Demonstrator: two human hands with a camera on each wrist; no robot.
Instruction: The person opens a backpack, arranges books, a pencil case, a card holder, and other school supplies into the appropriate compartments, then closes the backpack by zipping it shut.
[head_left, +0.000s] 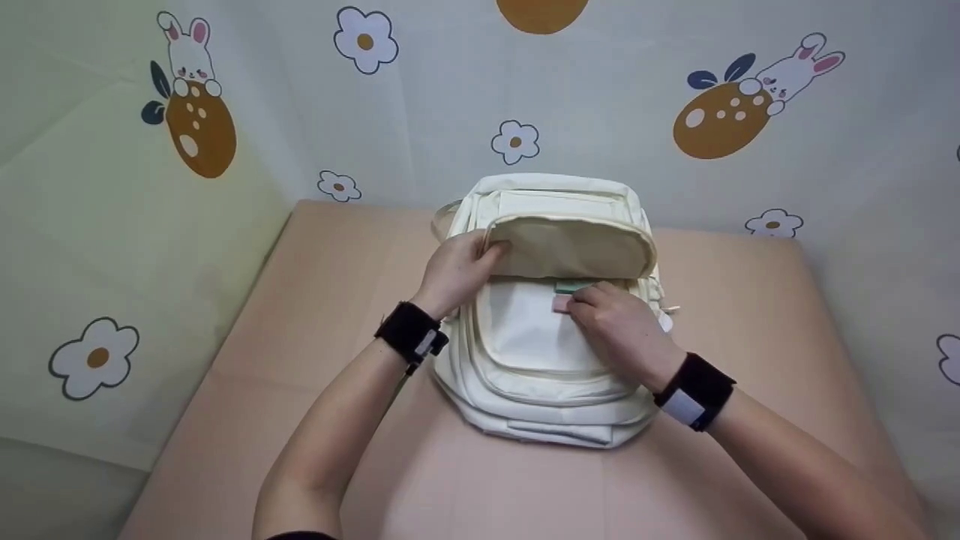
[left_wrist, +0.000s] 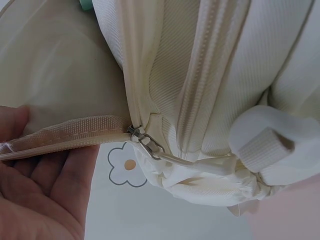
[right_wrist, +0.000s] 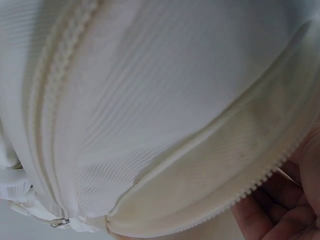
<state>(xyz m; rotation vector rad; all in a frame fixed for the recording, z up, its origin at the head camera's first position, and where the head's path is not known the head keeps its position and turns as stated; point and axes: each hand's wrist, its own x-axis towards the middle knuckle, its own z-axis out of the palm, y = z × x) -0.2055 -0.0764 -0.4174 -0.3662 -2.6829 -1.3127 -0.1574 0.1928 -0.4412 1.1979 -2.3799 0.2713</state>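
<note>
A cream backpack [head_left: 540, 390] lies on its back with its front pocket unzipped and the pocket flap [head_left: 570, 247] folded up. My left hand [head_left: 457, 274] grips the left edge of that flap; in the left wrist view its zipper edge [left_wrist: 65, 142] runs between thumb and fingers. At the pocket's mouth my right hand [head_left: 626, 326] pinches a small flat pink piece [head_left: 561, 303], whose end sticks out past the fingertips. A green piece [head_left: 571, 286] shows just above it, partly hidden. Whether the two are joined I cannot tell. In the right wrist view the fingers [right_wrist: 285, 220] are curled.
The backpack rests on a pink table [head_left: 300, 315]. Behind it hangs a pale cloth [head_left: 442, 90] printed with rabbits and flowers. A metal zipper pull [left_wrist: 150, 145] hangs at the flap's corner. A strap loop [head_left: 444, 219] sticks out at the upper left.
</note>
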